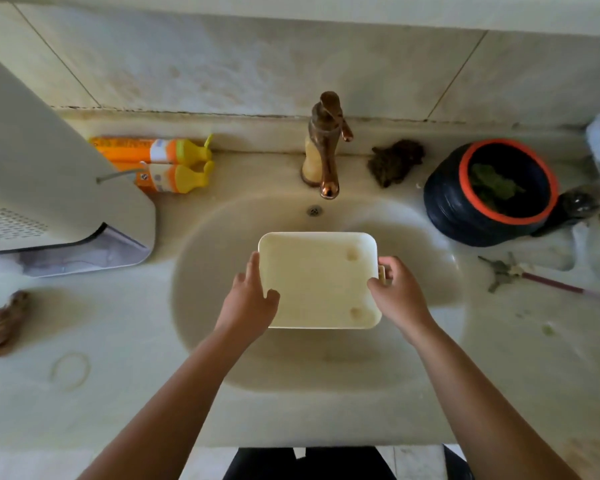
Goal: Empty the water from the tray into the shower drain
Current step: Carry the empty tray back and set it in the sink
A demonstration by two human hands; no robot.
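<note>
At the far left of the table (125,341) lies a brown crumpled thing (0,323), with a white appliance (49,174) behind it and a rubber band (70,370) nearer the front edge. Two orange tubes (153,164) with yellow caps lie side by side against the back ledge, beside the appliance.

The sink (222,237) is sunk into the middle of the table, with an overflow hole at the back of the bowl. A copper tap (326,143) stands behind it, its spout over the bowl's rear.

The tray (317,282), cream and rectangular with rounded corners, is held over the middle of the sink, about level. Whether there is water in it cannot be told; two round marks show near its right side.

The left hand (248,299) grips the tray's left edge, its thumb laid over the rim onto the inside and the fingers (253,268) along the outside. The right hand (399,292) grips the right edge in the same way, thumb on the rim, fingers curled round a small lug on the tray's side.

Right of the tap lies a dark scrubber (395,161). Further right stands a black pot (489,192) with an orange rim and something green inside. In front of the pot lie keys (499,270) on a red strap
</note>
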